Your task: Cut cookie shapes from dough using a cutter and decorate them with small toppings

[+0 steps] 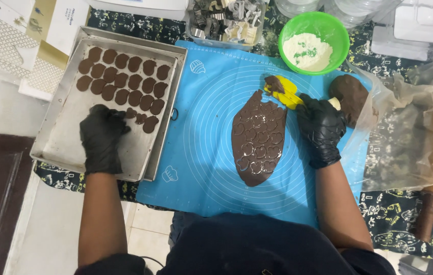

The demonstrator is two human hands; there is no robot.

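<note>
Bare blue mat lies open between baking tray and rolled dough.

1. The baking tray is dull grey metal.
2. The blue mat looks like smooth, matt silicone.
3. The rolled dough is dark brown with a slight shine.
4. The gloves on the left hand and right hand are black, thin and slightly glossy.
5. The green bowl is smooth plastic.

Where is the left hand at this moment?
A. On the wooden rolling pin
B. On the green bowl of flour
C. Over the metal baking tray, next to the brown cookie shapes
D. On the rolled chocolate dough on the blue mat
C: the gloved left hand is over the metal baking tray, at the last row of brown cookie shapes.
</note>
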